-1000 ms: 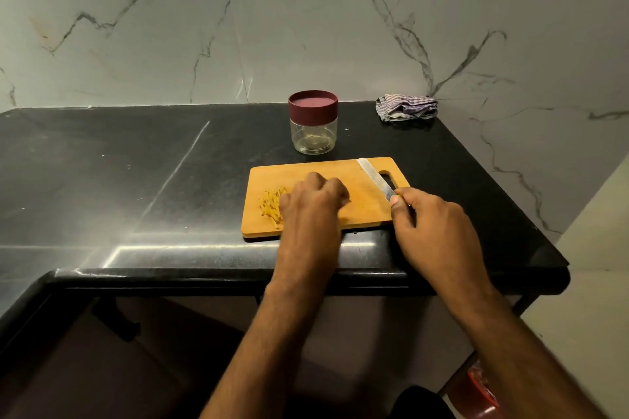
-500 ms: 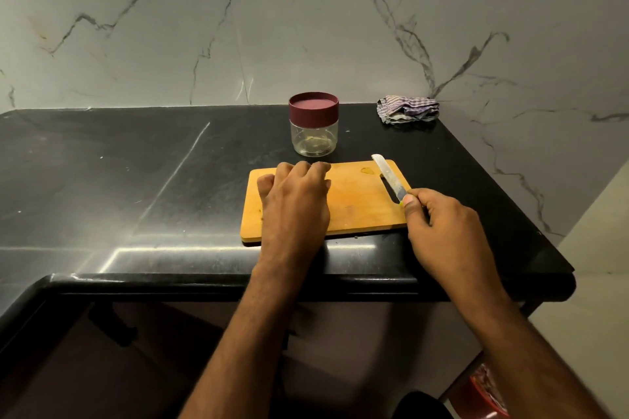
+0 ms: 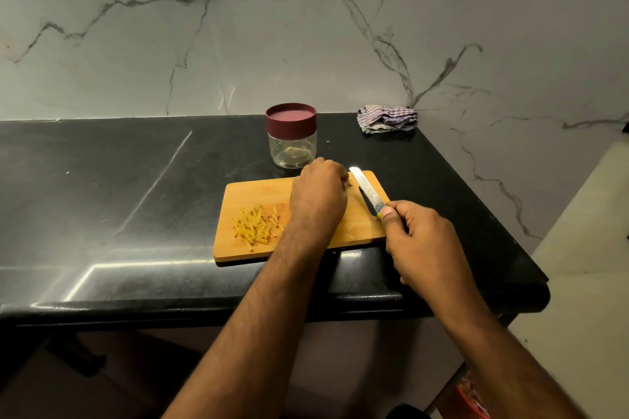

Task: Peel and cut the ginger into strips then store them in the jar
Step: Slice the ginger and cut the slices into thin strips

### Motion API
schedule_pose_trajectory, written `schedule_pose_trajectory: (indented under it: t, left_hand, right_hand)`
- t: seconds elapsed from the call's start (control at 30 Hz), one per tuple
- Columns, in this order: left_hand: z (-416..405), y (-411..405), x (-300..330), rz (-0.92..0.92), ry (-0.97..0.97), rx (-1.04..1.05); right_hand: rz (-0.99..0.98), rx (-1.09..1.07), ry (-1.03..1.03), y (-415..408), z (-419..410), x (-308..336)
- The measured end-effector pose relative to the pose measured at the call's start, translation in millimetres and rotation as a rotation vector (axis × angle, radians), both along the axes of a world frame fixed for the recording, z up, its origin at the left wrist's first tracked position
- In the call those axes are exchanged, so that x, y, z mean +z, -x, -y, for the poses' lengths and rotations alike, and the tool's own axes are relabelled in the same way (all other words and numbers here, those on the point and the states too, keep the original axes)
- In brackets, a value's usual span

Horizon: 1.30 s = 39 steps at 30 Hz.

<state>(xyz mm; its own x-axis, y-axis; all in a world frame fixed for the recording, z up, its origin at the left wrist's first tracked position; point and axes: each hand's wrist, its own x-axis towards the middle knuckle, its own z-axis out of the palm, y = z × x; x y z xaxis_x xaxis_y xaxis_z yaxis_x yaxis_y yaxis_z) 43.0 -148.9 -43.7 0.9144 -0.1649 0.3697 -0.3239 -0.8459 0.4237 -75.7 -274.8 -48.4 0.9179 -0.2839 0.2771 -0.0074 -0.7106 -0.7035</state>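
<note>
Ginger strips (image 3: 257, 225) are lying in a loose heap on the near-left part of the wooden cutting board (image 3: 258, 190), most of them running roughly from the board's near edge toward its far edge. The left hand (image 3: 318, 201) is reaching over the board's middle to its far right part, knuckles up and fingers curled down onto a small piece of something at the fingertips; whether it is pinching that piece or only pressing on it cannot be told, since the fingers are hiding it. The heap is sitting to the left of this hand and slightly nearer the board's front edge, so the left hand is the closer one for gathering it. The right hand (image 3: 417, 241) is gripping the handle of the kitchen knife (image 3: 367, 192) at the board's right edge, the blade pointing away toward the board's far right corner, close beside the left fingertips. The glass jar (image 3: 292, 150), with its maroon lid (image 3: 291, 118) on, is standing just behind the board's far edge, so it will probably need opening before any strips go in. The board is resting on a black stone countertop (image 3: 119, 180) near its front edge. A crumpled checked cloth (image 3: 388, 118) is lying behind and to the right of the board, against the marble wall (image 3: 306, 27).
</note>
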Motion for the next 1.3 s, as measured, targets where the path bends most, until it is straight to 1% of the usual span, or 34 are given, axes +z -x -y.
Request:
schedule_pose_trajectory:
  t: [0.17, 0.27, 0.33, 0.57, 0.7, 0.9, 1.0, 1.1, 1.2, 1.3]
  left_hand:
    - [0.6, -1.5, -1.5, 0.014, 0.048, 0.006]
    - [2.4, 0.2, 1.1, 0.013, 0.011, -0.020]
    - [2.2, 2.1, 2.3, 0.017, 0.024, -0.033]
    - [-5.6, 2.3, 0.4, -0.052, 0.365, -0.095]
    - [-6.4, 2.7, 1.3, -0.087, 0.440, -0.111]
    - [-8.7, 14.4, 2.6, -0.027, 0.373, -0.068]
    - [-11.7, 30.5, 5.3, 0.075, 0.318, -0.036]
    - [-17.5, 55.3, 3.7, 0.171, 0.264, -0.006]
    - [-29.4, 80.5, -1.6, 0.207, 0.276, 0.018]
    - [-42.6, 97.7, 0.9, 0.234, 0.327, 0.029]
  right_hand:
    - [0.011, -0.003, 0.026, 0.5, -1.4, 0.0]
    - [0.022, -0.018, 0.071, 3.0, -2.2, 0.9]
    - [0.042, -0.027, 0.093, 5.0, -2.6, 0.4]
    - [0.052, -0.051, 0.111, 6.8, -4.1, -0.3]
    - [0.050, -0.057, 0.115, 5.8, -3.0, -0.5]
    - [0.033, -0.055, 0.149, 5.5, -4.4, -0.2]
    - [0.066, -0.067, 0.175, 9.1, -7.6, 0.3]
    - [0.144, -0.084, 0.236, 15.8, -13.7, -2.4]
    - [0.237, -0.062, 0.293, 23.2, -24.0, -8.0]
    - [0.249, -0.025, 0.362, 23.2, -33.9, -11.8]
